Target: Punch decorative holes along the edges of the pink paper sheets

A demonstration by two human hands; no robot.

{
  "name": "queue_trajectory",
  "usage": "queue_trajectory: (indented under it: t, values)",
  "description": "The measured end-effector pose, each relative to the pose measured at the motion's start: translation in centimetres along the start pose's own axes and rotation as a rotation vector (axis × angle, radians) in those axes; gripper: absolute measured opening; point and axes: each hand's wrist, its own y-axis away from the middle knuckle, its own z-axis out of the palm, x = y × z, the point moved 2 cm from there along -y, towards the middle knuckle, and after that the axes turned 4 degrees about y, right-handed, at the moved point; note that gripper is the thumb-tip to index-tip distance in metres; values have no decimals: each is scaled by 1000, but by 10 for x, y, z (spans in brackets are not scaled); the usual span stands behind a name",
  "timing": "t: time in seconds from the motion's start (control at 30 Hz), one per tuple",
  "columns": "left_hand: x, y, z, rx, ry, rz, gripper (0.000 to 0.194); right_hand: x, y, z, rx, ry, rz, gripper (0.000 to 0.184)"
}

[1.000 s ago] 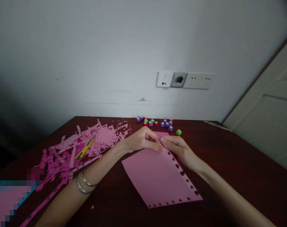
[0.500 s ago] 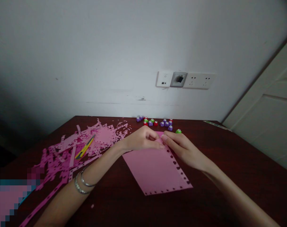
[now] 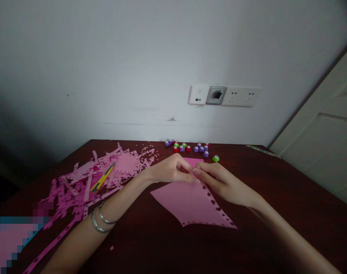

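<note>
A sheet of pink paper (image 3: 184, 203) hangs from my two hands over the table, its near edge curled. Star and heart shaped holes run along its right and near edges. My left hand (image 3: 177, 169) pinches the far part of the sheet between thumb and fingers. Right beside it, my right hand (image 3: 219, 180) is closed on the same spot, the thumbs almost touching. What lies between the fingertips is mostly hidden. Behind the hands, a brighter pink sheet (image 3: 198, 160) shows partly on the table.
Punched pink paper scraps (image 3: 76, 182) pile up at the left, with a yellow utility knife (image 3: 103, 178) on top. Several small coloured craft punches (image 3: 201, 149) stand along the back of the dark table (image 3: 276, 201), and a green punch (image 3: 216, 159) sits near my right hand.
The sheet's near edge has lifted and curled, after swinging left and then back right. Both hands keep their pinch near the same place, shifting only slightly.
</note>
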Motion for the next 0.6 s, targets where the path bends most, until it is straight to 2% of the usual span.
queue_trajectory:
  t: [0.37,0.6]
  values:
    - [0,2,-1,5,146,-14,14,-1,1,5,28,-114,-5,28]
    - [-3,1,-3,-8,123,-53,22,-1,1,7,28,-123,2,29]
